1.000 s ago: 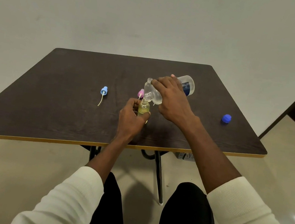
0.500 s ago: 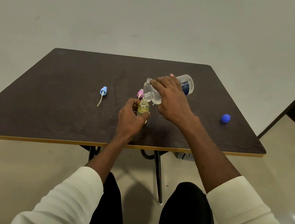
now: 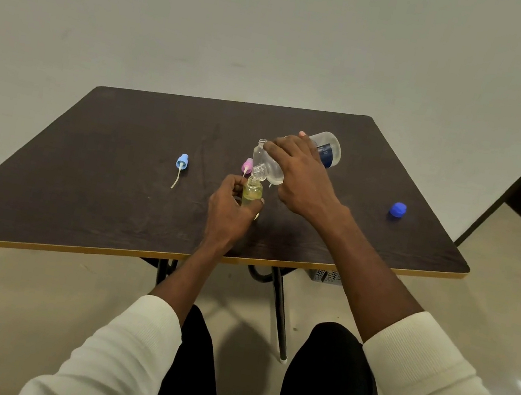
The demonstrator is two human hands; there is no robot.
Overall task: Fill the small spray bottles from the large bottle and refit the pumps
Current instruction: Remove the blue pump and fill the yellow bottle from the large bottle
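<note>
My left hand [image 3: 232, 213] grips a small bottle [image 3: 252, 191], partly filled; my right hand [image 3: 304, 177] tips the large bottle [image 3: 293, 159] above it. Another bottle [image 3: 260, 150] behind stands unfilled; blue pump [image 3: 181, 162] and pink pump [image 3: 247, 165] still lie leftward, unfitted.

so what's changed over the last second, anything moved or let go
Almost nothing. The right hand still grips the tilted large bottle, its neck at the mouth of the small spray bottle, which the left hand still holds upright on the table. Nothing was let go or picked up. The light blue pump, pink pump, second small bottle and blue cap lie where they were.
</note>
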